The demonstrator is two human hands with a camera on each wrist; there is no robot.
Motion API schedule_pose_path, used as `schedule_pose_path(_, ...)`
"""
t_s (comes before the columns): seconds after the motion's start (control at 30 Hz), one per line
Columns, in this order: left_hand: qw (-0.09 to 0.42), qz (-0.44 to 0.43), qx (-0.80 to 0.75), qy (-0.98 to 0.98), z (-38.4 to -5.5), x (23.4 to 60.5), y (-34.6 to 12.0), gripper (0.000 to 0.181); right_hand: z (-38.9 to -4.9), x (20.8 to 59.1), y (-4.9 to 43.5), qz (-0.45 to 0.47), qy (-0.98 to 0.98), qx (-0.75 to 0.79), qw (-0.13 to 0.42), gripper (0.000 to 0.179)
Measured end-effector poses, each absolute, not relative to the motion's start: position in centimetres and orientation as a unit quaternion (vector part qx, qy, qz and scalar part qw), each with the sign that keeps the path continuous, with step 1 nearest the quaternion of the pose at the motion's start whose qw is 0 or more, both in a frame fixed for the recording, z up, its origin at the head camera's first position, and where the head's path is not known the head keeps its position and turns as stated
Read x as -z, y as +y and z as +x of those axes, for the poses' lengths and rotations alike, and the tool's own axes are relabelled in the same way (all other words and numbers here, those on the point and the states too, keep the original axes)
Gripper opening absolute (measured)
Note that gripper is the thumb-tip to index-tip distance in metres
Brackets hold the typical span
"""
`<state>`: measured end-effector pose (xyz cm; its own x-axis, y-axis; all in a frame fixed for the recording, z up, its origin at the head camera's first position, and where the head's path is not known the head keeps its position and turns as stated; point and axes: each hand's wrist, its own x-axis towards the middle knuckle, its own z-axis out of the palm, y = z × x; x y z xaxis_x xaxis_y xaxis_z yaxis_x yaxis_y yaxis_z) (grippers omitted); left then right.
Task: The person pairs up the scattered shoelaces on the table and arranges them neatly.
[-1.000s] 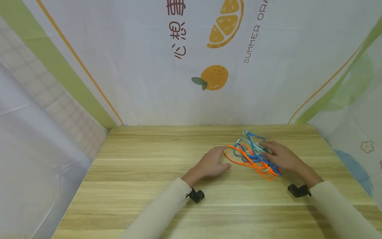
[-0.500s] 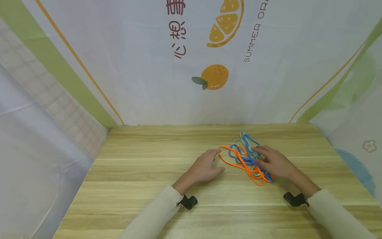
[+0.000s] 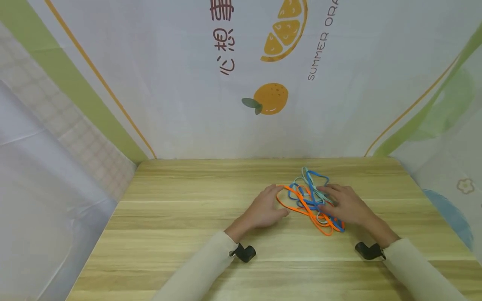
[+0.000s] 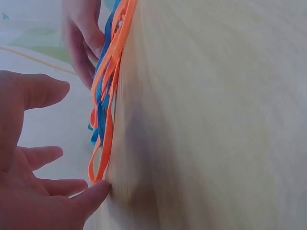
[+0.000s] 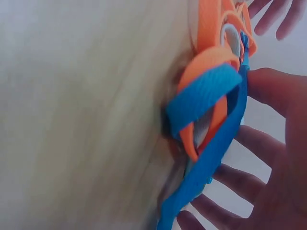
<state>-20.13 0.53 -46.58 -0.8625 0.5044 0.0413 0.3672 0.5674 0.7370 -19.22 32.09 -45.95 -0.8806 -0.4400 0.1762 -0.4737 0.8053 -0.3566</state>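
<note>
A tangle of flat shoelaces lies on the table, in orange (image 3: pixel 309 213), blue (image 3: pixel 310 184) and pale green (image 3: pixel 304 170). My left hand (image 3: pixel 265 209) is at the left end of the tangle, thumb and fingers spread apart. In the left wrist view one fingertip touches the end of the orange loop (image 4: pixel 107 143). My right hand (image 3: pixel 348 205) lies over the right side, its fingers loosely bent and apart. The right wrist view has its thumb (image 5: pixel 268 88) against the blue lace (image 5: pixel 206 163); that hand covers part of the tangle.
The wood-grain table (image 3: pixel 180 217) runs back to a white curtain (image 3: pixel 188 104) printed with oranges and lettering. More cloth (image 3: pixel 45 175) hangs on the left side. A small black camera (image 3: pixel 244 253) is strapped to each wrist.
The tangle has slid left and slightly nearer, with my right hand moving along with it. My left hand drew back left, then came right again to the orange loop.
</note>
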Motion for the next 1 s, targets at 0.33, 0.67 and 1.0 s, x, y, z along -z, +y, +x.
schedule_pose_path(0.33, 0.08, 0.254, -0.395, 0.879, -20.2, 48.8, 0.8, 0.084, -17.8, 46.0, 29.7, 0.263, -0.943, -0.198, 0.041, 0.055)
schedule_pose_path(0.67, 0.05, 0.267, -0.363, 0.891, -18.7, 48.5, -1.3, 0.076, -16.5, 45.4, 27.3, 0.297, -0.928, -0.225, 0.026, 0.057)
schedule_pose_path(1.0, 0.091, 0.271, -0.359, 0.888, -15.1, 44.9, -5.6, 0.069, -15.3, 44.8, 24.7, 0.322, -0.915, -0.245, -0.007, 0.061)
